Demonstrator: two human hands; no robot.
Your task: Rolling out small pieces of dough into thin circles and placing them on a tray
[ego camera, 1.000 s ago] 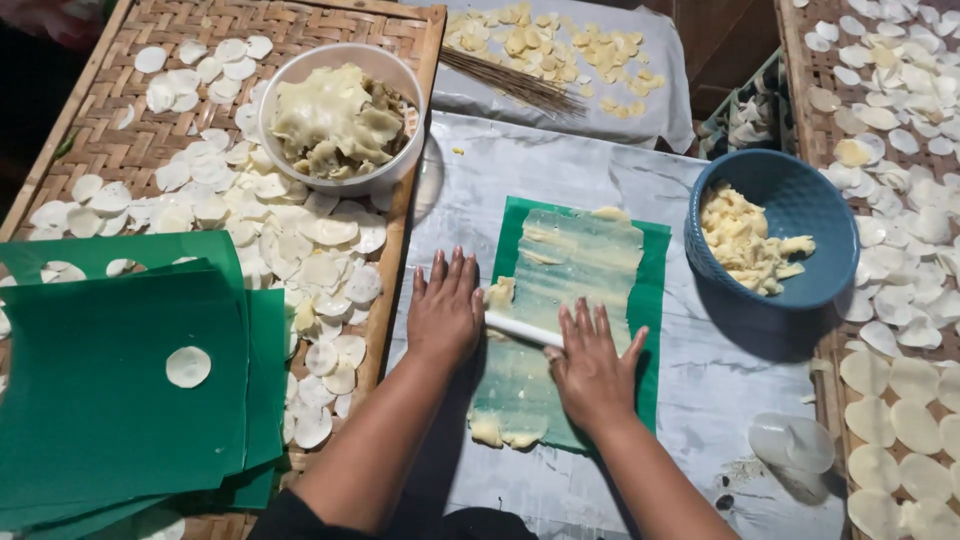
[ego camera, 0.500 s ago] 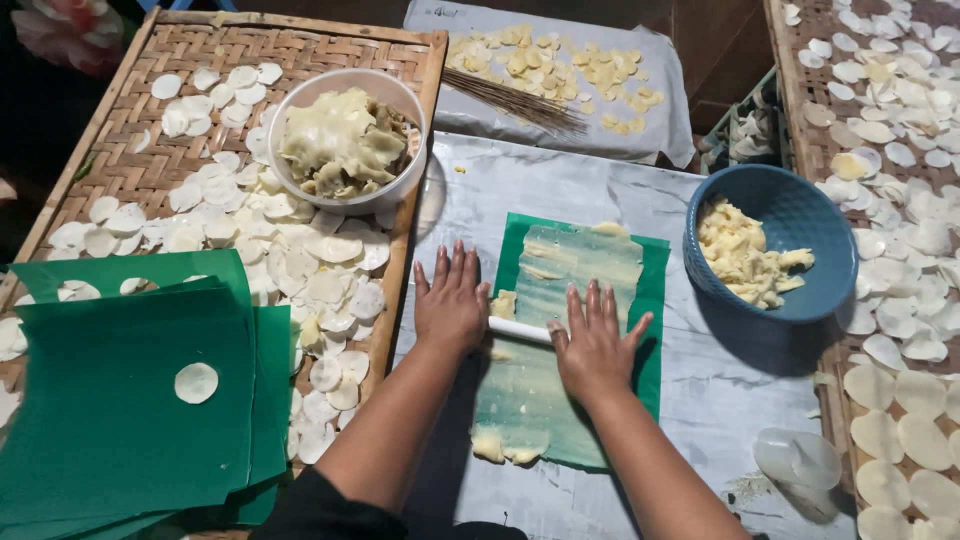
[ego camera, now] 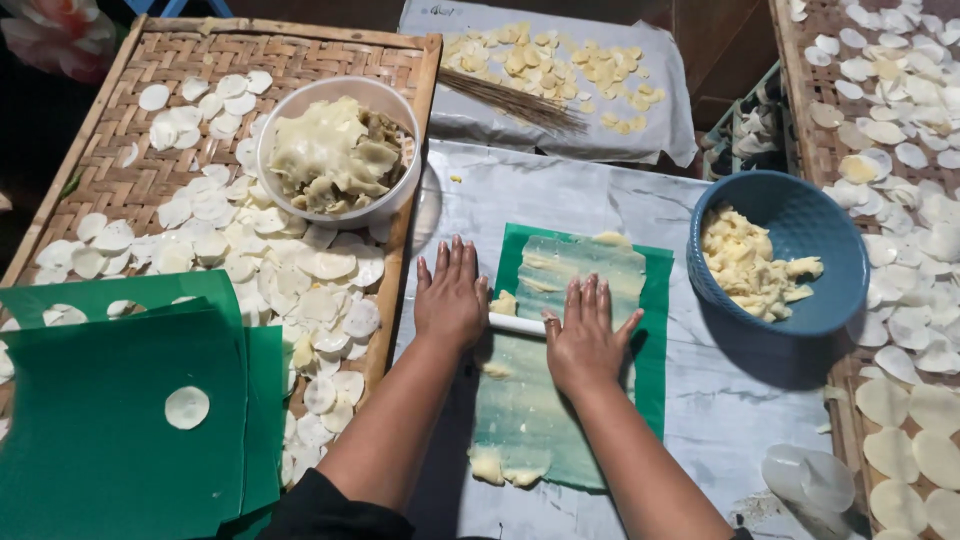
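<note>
green sheet (ego camera: 655,330) carries dough (ego camera: 560,340) already rolled thin, lumps remain at its near end; both hands, left hand (ego camera: 452,297) and right hand (ego camera: 583,338), press flat and open on the roller (ego camera: 516,324).

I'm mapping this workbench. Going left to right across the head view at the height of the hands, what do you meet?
Green sheets → woven tray → left hand → roller → right hand → blue bowl → right-side tray of discs.

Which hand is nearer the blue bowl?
Right. The right hand presses the roller on the green sheet, just left of the blue bowl. The left hand lies farther left, on the roller's other end.
</note>
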